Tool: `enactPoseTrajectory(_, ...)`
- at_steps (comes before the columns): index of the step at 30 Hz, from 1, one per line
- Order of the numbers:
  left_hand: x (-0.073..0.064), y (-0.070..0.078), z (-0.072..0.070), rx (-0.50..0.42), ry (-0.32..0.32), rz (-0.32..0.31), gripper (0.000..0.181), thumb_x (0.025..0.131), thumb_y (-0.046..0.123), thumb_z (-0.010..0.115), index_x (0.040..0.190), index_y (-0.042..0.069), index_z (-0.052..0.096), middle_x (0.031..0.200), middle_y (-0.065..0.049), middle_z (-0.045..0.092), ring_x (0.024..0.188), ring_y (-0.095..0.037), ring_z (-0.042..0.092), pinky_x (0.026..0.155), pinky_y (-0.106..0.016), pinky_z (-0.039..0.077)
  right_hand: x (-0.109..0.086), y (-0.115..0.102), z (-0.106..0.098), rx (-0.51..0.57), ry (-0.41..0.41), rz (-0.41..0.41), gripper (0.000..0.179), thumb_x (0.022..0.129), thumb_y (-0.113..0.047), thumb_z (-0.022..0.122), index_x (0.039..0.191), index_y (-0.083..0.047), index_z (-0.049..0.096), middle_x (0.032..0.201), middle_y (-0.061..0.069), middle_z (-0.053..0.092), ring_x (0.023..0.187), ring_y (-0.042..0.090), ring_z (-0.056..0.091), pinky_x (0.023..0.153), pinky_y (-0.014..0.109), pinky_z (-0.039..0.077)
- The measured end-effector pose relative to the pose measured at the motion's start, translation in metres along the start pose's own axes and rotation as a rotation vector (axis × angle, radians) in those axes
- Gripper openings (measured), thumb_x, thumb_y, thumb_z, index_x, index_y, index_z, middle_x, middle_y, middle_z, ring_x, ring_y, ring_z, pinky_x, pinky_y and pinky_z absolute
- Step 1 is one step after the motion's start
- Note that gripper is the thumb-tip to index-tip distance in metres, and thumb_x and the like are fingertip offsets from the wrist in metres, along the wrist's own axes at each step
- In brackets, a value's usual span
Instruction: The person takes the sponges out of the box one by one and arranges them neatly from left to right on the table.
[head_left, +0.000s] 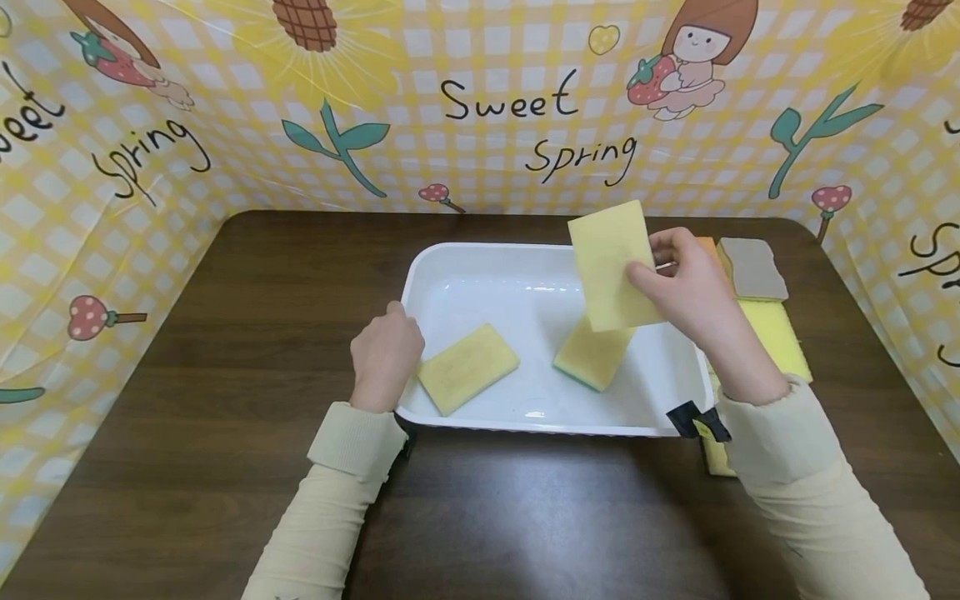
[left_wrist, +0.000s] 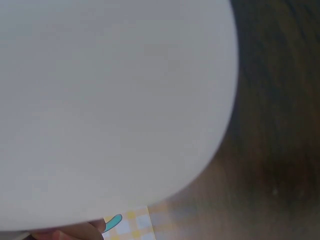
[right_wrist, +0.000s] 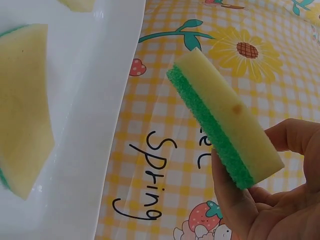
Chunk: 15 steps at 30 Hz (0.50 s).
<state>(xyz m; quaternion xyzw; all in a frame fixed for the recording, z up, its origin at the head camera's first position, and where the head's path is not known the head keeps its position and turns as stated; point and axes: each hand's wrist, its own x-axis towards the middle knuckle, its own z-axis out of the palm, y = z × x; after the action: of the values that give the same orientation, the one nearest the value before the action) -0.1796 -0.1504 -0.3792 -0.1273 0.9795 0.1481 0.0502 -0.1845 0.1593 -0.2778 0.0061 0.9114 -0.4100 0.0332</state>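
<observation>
- The right hand (head_left: 697, 287) pinches the held sponge (head_left: 611, 271) by one long edge, thumb on the pale face and fingers behind; the sponge stands tilted, raised over the tray (head_left: 510, 283), just left of the fingertips.
- A light pinch near mid-edge should do; a hard squeeze would probably bend the soft foam.
- The green layer (right_wrist: 209, 129) faces away from the head camera, so turning the sponge to a chosen face calls for a small wrist roll.
- The left hand (head_left: 386, 354) has its fingers curled on the tray's rim, near the left end; a steady hold there should stop the tray sliding on the bench (head_left: 262, 333).
- The left sponge (head_left: 468, 368) lies in the tray just right of the left hand; the right sponge (head_left: 592, 357), partly hidden, lies lower left of the right hand. Lowering the held sponge straight down here might bump it.
- The right forearm passes close to the grey pad (head_left: 756, 268) and yellow sponge (head_left: 772, 333) right of that hand; a raised wrist would avoid brushing them.
</observation>
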Motion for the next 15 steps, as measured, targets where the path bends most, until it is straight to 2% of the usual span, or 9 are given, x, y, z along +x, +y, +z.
enactPoseTrajectory(9, 0.0, -0.001, 0.0, -0.004, -0.002, -0.009, 0.034, 0.1, 0.021, 0.034, 0.113, -0.006, 0.05, 0.08, -0.021, 0.062, 0.062, -0.026, 0.058, 0.052, -0.037, 0.046, -0.003, 0.01, -0.006, 0.019, -0.008, 0.006, 0.051, 0.092, -0.023, 0.049, 0.133, 0.006, 0.038, 0.122, 0.023, 0.048, 0.105, 0.034, 0.052, 0.07, 0.021, 0.042)
enactPoseTrajectory(15, 0.0, 0.0, 0.0, -0.001, -0.007, -0.005, 0.034, 0.1, 0.02, 0.033, 0.112, -0.007, 0.05, 0.079, -0.021, 0.062, 0.06, -0.026, 0.057, 0.05, -0.036, 0.045, -0.006, 0.019, -0.012, 0.036, 0.011, 0.008, 0.052, 0.092, -0.022, 0.047, 0.135, 0.006, 0.037, 0.118, 0.02, 0.049, 0.101, 0.028, 0.051, 0.064, 0.013, 0.042)
